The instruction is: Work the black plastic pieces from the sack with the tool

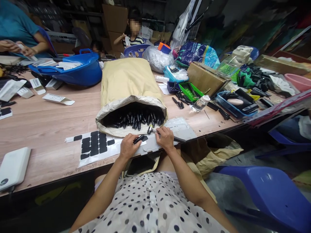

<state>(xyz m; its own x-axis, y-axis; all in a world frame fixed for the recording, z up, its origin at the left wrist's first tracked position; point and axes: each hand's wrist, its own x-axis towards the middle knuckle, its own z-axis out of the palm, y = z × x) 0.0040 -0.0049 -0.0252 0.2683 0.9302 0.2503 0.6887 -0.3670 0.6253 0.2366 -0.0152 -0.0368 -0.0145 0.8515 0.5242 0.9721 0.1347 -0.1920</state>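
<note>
My left hand [128, 146] is closed around a small black part [139, 139] at the table's front edge. My right hand [165, 138] grips a small hammer [151, 129] whose metal head points left toward that part and whose dark handle sticks out to the right. Both hands rest over a pale plastic sheet [181, 127]. Just beyond them lies a tan paper sack [127, 84] on its side, its open mouth full of several black parts [136, 119]. A white sheet of black adhesive pads [93, 147] lies left of my left hand.
A white power bank [13, 168] sits at the near left. A blue tub [80, 69], cardboard box [204, 77], green tray [189, 90], plastic bottle [200, 103] and trays of black parts crowd the table. Another person's hands [17, 48] work far left. A blue chair [269, 191] stands right.
</note>
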